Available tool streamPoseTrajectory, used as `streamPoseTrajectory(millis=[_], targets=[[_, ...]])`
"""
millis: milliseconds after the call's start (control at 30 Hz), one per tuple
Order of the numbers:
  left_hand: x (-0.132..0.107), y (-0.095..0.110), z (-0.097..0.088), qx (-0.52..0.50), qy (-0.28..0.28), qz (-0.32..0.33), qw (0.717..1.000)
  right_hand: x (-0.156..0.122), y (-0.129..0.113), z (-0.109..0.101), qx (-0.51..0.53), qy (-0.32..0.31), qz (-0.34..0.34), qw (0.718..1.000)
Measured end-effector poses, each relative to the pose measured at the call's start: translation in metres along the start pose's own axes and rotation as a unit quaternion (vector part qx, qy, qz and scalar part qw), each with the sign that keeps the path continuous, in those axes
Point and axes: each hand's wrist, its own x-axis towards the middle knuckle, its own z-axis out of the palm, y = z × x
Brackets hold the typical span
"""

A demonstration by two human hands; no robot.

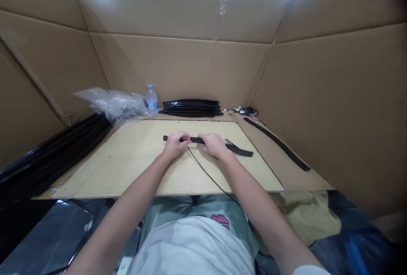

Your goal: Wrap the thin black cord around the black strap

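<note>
A long black strip (243,151) lies across the middle of the light board (133,160). My left hand (174,143) is closed on the strip near its left end. My right hand (214,144) is closed on it a little further right, and the strip's right end sticks out past that hand. A thin black cord (206,172) runs from between my hands toward my lap. Something small and metallic (229,142) lies just behind my right hand; I cannot make out what it is.
A stack of black strips (191,108) and a water bottle (151,99) stand at the back. Clear plastic bags (114,104) lie at the back left, long black strips (57,152) along the left edge, one curved strip (276,142) at right. Cardboard walls surround the board.
</note>
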Motion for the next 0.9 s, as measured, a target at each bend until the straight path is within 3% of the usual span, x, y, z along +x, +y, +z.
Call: streamPoseTrajectory(millis=[400, 667, 900], targets=[[0.0, -0.002, -0.003, 0.085, -0.001, 0.058, 0.995, -0.003, -0.003, 0.003, 0.028, 0.037, 0.0, 0.999], [0.002, -0.014, -0.009, 0.172, -0.008, 0.031, 0.985, 0.0, 0.002, 0.006, 0.034, 0.049, -0.011, 0.998], [-0.001, -0.021, -0.01, 0.163, -0.043, 0.006, 0.986, 0.0, 0.004, 0.007, 0.035, 0.051, -0.022, 0.998]])
